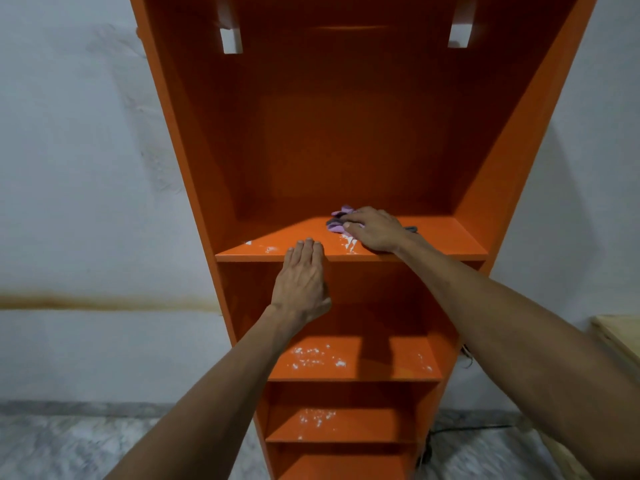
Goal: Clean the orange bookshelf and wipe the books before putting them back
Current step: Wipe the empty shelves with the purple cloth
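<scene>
Orange bookshelf (502, 157), white-flecked, stands against pale wall (69, 168).

Dim, cool light from behind me. The glossy orange laminate bookshelf (502, 174) is bright at its front edges, its back deep in shadow. Dark shadow bands cross the second shelf board (346, 370). Wide-angle bending; the marbled grey floor (69, 445) is blurred.
</scene>
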A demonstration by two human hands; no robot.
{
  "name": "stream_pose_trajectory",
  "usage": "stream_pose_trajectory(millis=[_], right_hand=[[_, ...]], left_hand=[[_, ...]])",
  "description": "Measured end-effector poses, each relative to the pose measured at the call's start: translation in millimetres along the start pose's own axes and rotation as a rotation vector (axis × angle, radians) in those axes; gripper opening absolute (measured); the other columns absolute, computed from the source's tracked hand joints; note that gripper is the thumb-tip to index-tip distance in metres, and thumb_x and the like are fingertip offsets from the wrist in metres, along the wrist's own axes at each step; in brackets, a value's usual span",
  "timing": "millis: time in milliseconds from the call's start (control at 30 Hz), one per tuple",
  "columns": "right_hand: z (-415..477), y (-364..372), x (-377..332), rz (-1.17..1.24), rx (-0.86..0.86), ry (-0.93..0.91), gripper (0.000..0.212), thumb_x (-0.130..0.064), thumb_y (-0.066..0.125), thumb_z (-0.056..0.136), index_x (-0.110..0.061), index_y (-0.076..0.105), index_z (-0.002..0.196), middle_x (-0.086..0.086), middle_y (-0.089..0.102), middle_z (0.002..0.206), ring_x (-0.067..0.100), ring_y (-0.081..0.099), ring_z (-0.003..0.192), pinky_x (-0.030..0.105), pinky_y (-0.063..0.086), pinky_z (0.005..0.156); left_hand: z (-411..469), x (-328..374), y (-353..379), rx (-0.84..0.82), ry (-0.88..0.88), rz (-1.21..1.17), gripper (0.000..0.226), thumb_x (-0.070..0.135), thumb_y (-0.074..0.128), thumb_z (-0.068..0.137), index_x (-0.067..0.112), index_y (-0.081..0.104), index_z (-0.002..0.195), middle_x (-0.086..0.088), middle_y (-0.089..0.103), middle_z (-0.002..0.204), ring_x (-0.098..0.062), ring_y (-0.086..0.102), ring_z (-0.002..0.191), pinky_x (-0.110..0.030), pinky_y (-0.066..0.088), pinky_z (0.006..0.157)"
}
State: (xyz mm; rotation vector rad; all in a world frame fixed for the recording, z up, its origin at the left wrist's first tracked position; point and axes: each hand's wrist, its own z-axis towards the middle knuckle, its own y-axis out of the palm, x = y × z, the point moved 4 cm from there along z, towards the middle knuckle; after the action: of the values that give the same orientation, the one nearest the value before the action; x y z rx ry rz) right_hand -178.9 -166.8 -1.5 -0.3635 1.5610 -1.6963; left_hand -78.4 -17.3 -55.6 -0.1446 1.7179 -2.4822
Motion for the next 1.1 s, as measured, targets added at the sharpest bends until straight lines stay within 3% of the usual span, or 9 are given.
stream_pose_trajectory(millis=[100,233,367,433,567,633,800,967,1100], right_hand=[[-14,0,-14,0.028,-0.027,-0.151,0.035,-0.025,0.05,0.099,-0.025,0.061,0.132,0.007,0.06,0.133,0.03,0.056,0.116,0.044,0.047,0.094],[-41,-9,-25,0.145,-0.021,-0.231,0.033,-0.012,0.059,0.089,-0.017,0.07,0.119,0.004,0.068,0.121,0.023,0.061,0.111,0.031,0.046,0.087],[-63,-25,-30,0.133,-0.139,-0.228,0.035,-0.008,0.065,0.073,-0.025,0.078,0.099,-0.01,0.072,0.1,0.01,0.064,0.093,0.031,0.052,0.081],[-68,-35,-24,0.162,-0.152,-0.162,0.035,-0.008,0.064,0.074,-0.029,0.077,0.099,-0.01,0.073,0.101,0.008,0.064,0.097,0.027,0.05,0.081],[-63,-43,-4,0.206,0.147,-0.008,0.045,-0.009,0.061,0.082,-0.023,0.067,0.124,0.005,0.067,0.124,0.024,0.065,0.104,0.033,0.052,0.082],[-63,-27,-8,0.121,0.131,-0.033,0.049,-0.01,0.063,0.083,-0.021,0.062,0.131,0.007,0.067,0.126,0.028,0.064,0.107,0.023,0.048,0.08],[-75,-32,-35,0.131,-0.132,-0.133,0.041,-0.005,0.061,0.075,-0.024,0.076,0.108,-0.007,0.071,0.108,0.008,0.063,0.095,0.02,0.046,0.071],[-84,-34,-29,0.108,0.078,-0.052,0.042,-0.005,0.062,0.08,-0.02,0.071,0.119,0.004,0.069,0.119,0.022,0.064,0.109,0.035,0.053,0.086],[-89,-32,-36,0.188,-0.08,-0.011,0.037,-0.003,0.061,0.073,-0.025,0.078,0.097,-0.008,0.071,0.099,0.007,0.064,0.092,0.014,0.045,0.066]], left_hand=[[1,0,-2,-0.022,-0.004,0.004,0.081,0.025,0.05,0.089,0.002,0.006,0.153,-0.019,0.008,0.161,-0.031,0.005,0.15,-0.041,0.002,0.123],[-2,0,-4,-0.072,-0.008,0.025,0.086,0.024,0.052,0.087,0.001,0.002,0.153,-0.021,0.005,0.161,-0.031,0.003,0.15,-0.041,0.001,0.122],[-2,0,-9,-0.088,-0.016,0.011,0.088,0.023,0.056,0.087,0.002,0.003,0.153,-0.019,0.004,0.161,-0.03,0.002,0.15,-0.039,0.0,0.121],[-2,0,-11,-0.093,-0.017,-0.005,0.087,0.023,0.056,0.086,0.002,0.004,0.153,-0.019,0.005,0.161,-0.031,0.003,0.15,-0.039,0.002,0.122],[-2,0,-11,-0.094,-0.016,-0.023,0.085,0.024,0.055,0.086,0.001,0.007,0.153,-0.019,0.008,0.161,-0.032,0.006,0.149,-0.04,0.005,0.123],[-3,0,-11,-0.104,-0.015,-0.015,0.086,0.022,0.055,0.086,0.001,0.006,0.153,-0.019,0.008,0.161,-0.032,0.005,0.149,-0.04,0.005,0.123],[-2,-2,-13,-0.142,-0.003,0.019,0.09,0.022,0.06,0.087,0.003,0.003,0.154,-0.018,0.005,0.161,-0.03,0.003,0.15,-0.039,0.004,0.122],[0,-7,-17,-0.177,0.032,-0.029,0.085,0.014,0.055,0.086,0.004,0.005,0.154,-0.017,0.007,0.162,-0.029,0.006,0.15,-0.038,0.007,0.123],[-13,-25,-31,0.002,0.072,-0.067,0.073,0.01,0.057,0.085,0.003,0.025,0.15,-0.016,0.031,0.154,-0.029,0.026,0.144,-0.038,0.018,0.12]])
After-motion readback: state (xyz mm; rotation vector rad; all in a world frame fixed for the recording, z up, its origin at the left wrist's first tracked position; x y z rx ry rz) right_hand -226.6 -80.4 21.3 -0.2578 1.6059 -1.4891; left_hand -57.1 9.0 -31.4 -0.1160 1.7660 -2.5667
